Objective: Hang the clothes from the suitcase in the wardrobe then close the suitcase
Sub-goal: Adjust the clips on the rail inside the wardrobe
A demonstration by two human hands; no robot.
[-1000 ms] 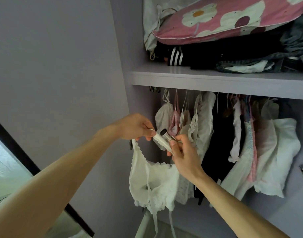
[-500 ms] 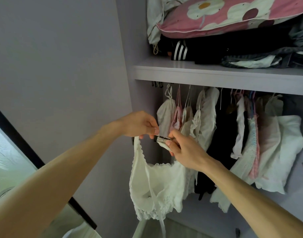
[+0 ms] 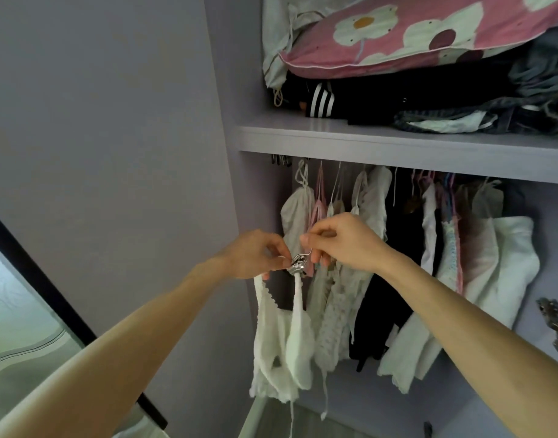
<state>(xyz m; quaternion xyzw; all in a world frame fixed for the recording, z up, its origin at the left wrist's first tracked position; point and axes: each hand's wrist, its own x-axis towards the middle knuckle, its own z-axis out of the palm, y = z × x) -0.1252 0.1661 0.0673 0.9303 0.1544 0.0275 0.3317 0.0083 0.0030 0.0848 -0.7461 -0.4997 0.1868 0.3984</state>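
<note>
Now the hands sit closer together than before. The left hand pinches the clip, and the right hand pinches its wire at 1 o'clock. The top, earlier draped wide, hangs from the clip with its long axis 12 to 6, hem down, before the hung clothes.

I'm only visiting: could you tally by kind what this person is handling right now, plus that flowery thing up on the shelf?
hands: 2, the left hand and the right hand
white top, one strap up at the clip: 1
metal clip, pinched by both hands: 1
pink flowered cushion on the shelf: 1
Total: 5
</note>
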